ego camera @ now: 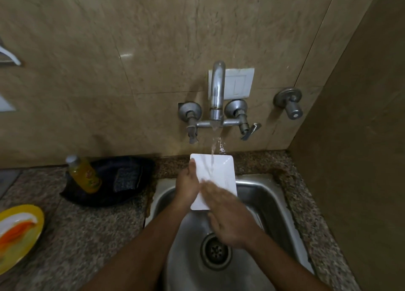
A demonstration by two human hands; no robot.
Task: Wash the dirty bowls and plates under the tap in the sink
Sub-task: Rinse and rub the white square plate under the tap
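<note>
Held over the sink (pixel 258 194) beneath the tap (pixel 217 89): white rectangular plate (pixel 219 172), long axis twelve-to-six, gripped at nine o'clock edge by left hand (pixel 187 184); right hand (pixel 228 214), fingers flat and blurred, rubbing at five o'clock.

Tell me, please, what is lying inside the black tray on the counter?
Inside the black tray a yellow bottle stands tilted and a dark scrub pad lies beside it. The tray floor under them is hidden.
</note>
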